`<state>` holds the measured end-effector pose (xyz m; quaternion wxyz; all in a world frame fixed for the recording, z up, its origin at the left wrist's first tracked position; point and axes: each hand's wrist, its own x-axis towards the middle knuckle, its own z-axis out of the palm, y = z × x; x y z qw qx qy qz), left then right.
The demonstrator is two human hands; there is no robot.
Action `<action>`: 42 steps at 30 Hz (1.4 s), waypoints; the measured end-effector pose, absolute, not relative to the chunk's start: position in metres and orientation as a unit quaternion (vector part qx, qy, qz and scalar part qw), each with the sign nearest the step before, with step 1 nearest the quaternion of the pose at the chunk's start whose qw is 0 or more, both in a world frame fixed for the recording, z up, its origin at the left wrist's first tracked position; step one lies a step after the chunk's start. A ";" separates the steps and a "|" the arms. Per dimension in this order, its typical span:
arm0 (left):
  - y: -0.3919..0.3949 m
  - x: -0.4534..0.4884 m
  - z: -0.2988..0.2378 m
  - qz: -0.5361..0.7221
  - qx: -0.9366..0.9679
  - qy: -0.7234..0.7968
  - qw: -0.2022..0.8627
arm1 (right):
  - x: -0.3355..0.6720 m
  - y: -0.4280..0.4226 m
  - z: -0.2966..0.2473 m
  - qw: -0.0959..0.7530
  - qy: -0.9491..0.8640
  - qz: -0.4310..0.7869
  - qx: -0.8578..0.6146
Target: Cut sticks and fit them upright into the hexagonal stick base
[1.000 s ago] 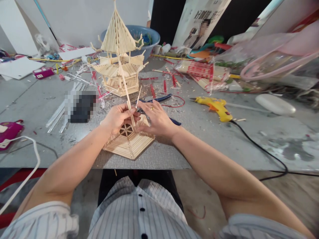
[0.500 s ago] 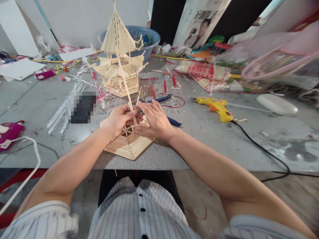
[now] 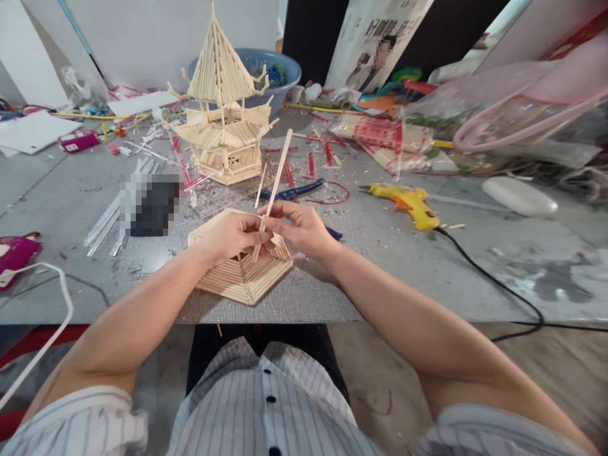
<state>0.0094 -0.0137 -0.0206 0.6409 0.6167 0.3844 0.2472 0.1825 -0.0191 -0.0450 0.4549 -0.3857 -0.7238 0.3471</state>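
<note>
A hexagonal roof piece [image 3: 240,278] made of glued bamboo sticks lies on the grey table [image 3: 380,266] near its front edge. My left hand [image 3: 232,235] is closed over the roof's centre and pinches a long bamboo stick [image 3: 273,190] that leans up and to the right. My right hand [image 3: 301,228] pinches the same stick from the right side, just above the roof. A second thin stick [image 3: 259,179] pokes up behind my fingers. A finished stick pagoda [image 3: 223,104] stands further back.
A yellow glue gun [image 3: 403,201] with a black cord lies to the right. Blue-handled cutters [image 3: 294,190] rest behind my hands. Red-wrapped stick packs [image 3: 380,134], a blue basin [image 3: 280,66], plastic bags and scraps crowd the back. A white cable [image 3: 47,316] hangs left.
The long stick has swung from leaning left, in front of the pagoda, to leaning right. Both hands have stayed over the roof piece, which now shows more of its back edge.
</note>
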 end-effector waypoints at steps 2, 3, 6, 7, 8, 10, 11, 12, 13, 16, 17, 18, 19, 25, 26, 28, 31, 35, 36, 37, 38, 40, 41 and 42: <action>-0.014 0.009 -0.021 0.228 0.632 0.375 0.639 | 0.179 -0.019 -0.046 0.462 -0.695 0.392 -0.388; -0.013 0.009 -0.022 0.223 0.638 0.372 0.636 | 0.178 -0.018 -0.046 0.466 -0.685 0.402 -0.389; -0.013 0.009 -0.024 0.222 0.639 0.372 0.636 | 0.177 -0.018 -0.046 0.471 -0.676 0.408 -0.393; -0.013 0.009 -0.024 0.226 0.632 0.375 0.640 | 0.178 -0.017 -0.045 0.473 -0.675 0.408 -0.393; -0.013 0.010 -0.024 0.234 0.618 0.380 0.647 | 0.178 -0.017 -0.045 0.476 -0.672 0.409 -0.393; -0.014 0.011 -0.023 0.256 0.584 0.394 0.662 | 0.179 -0.016 -0.045 0.488 -0.661 0.414 -0.392; -0.014 0.012 -0.023 0.267 0.571 0.401 0.665 | 0.180 -0.015 -0.046 0.495 -0.656 0.415 -0.392; -0.014 0.012 -0.023 0.277 0.563 0.407 0.664 | 0.180 -0.015 -0.046 0.501 -0.651 0.415 -0.392; -0.015 0.013 -0.023 0.286 0.561 0.411 0.659 | 0.180 -0.015 -0.047 0.505 -0.648 0.413 -0.392; -0.015 0.013 -0.026 0.304 0.580 0.421 0.628 | 0.179 -0.015 -0.049 0.506 -0.653 0.404 -0.392; -0.014 0.013 -0.027 0.307 0.589 0.422 0.616 | 0.179 -0.015 -0.049 0.501 -0.659 0.398 -0.394; -0.014 0.012 -0.027 0.310 0.598 0.423 0.606 | 0.180 -0.014 -0.050 0.495 -0.668 0.388 -0.398; -0.014 0.012 -0.028 0.313 0.603 0.426 0.598 | 0.181 -0.013 -0.049 0.487 -0.678 0.374 -0.404; -0.004 0.006 -0.021 0.373 0.557 0.465 0.579 | 0.217 0.003 -0.047 0.386 -0.765 0.117 -0.503; -0.002 0.004 -0.020 0.387 0.546 0.470 0.576 | 0.224 0.006 -0.047 0.349 -0.768 0.070 -0.533; 0.002 0.002 -0.019 0.408 0.530 0.477 0.570 | 0.235 0.011 -0.046 0.255 -0.755 0.026 -0.604; 0.005 0.000 -0.019 0.422 0.524 0.482 0.561 | 0.240 0.011 -0.044 0.093 -0.743 0.061 -0.660; 0.005 -0.001 -0.019 0.428 0.523 0.484 0.556 | 0.234 0.006 -0.043 0.004 -0.767 0.058 -0.639; 0.006 -0.002 -0.020 0.431 0.523 0.482 0.555 | 0.232 0.005 -0.043 0.006 -0.765 0.048 -0.642; 0.006 -0.003 -0.020 0.435 0.523 0.480 0.555 | 0.231 0.004 -0.043 0.011 -0.760 0.041 -0.648; 0.006 -0.003 -0.021 0.440 0.524 0.476 0.553 | 0.230 0.004 -0.043 0.019 -0.755 0.038 -0.654; 0.007 -0.005 -0.022 0.450 0.530 0.466 0.548 | 0.229 0.004 -0.042 0.048 -0.744 0.037 -0.666; 0.008 -0.005 -0.023 0.455 0.535 0.461 0.543 | 0.230 0.004 -0.041 0.071 -0.736 0.039 -0.672; 0.008 -0.006 -0.023 0.460 0.539 0.457 0.537 | 0.231 0.005 -0.041 0.104 -0.727 0.042 -0.678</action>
